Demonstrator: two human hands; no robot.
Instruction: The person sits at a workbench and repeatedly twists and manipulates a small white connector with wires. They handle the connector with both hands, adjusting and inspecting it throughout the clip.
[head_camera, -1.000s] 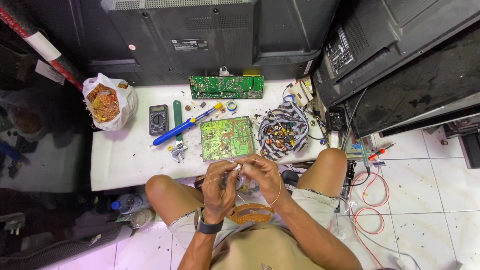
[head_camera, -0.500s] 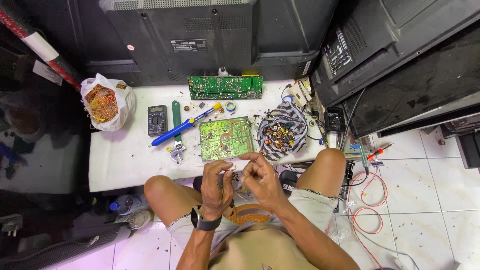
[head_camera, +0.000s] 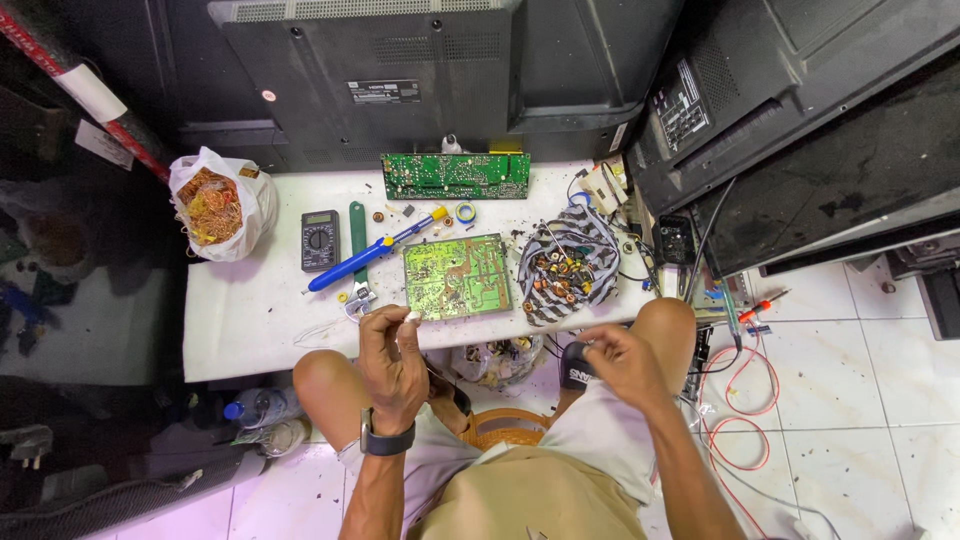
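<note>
Left hand (head_camera: 392, 362) pinching something small, unclear what, just below green circuit board (head_camera: 458, 276) lying on table (head_camera: 250, 320); right hand (head_camera: 622, 362) closing loosely, contents unclear; board sitting untouched.

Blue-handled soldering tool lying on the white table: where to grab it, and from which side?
Grip the blue-handled soldering tool mid-handle, coming from above with the left hand, probably. It lies flat and diagonal on the white table, yellow tip end up-right, and the long handle has bare table alongside.
</note>
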